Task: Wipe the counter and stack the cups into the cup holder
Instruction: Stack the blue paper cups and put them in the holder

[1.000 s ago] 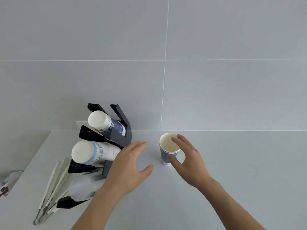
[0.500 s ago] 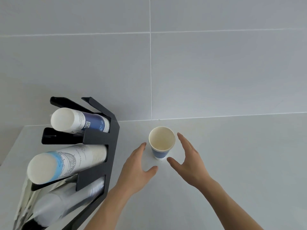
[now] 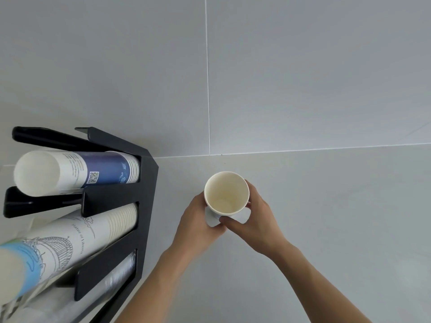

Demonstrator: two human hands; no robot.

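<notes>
A single paper cup (image 3: 225, 194), cream inside with a blue-and-white outside, stands upright near the back of the pale counter (image 3: 338, 206). My left hand (image 3: 198, 224) wraps its left side and my right hand (image 3: 254, 220) wraps its right side, thumbs meeting in front of it. To the left stands the black cup holder (image 3: 144, 206). Its top slot holds a blue-and-white cup stack (image 3: 77, 172), the middle slot a white printed cup stack (image 3: 70, 243), and the bottom slot a clear plastic cup stack (image 3: 116, 276).
A grey tiled wall (image 3: 279, 78) rises right behind the counter. The holder fills the left side of the view and reaches close to my left forearm.
Both hands have closed in from either side and now hold the cup. My view has moved closer and further over the cup and holder.
</notes>
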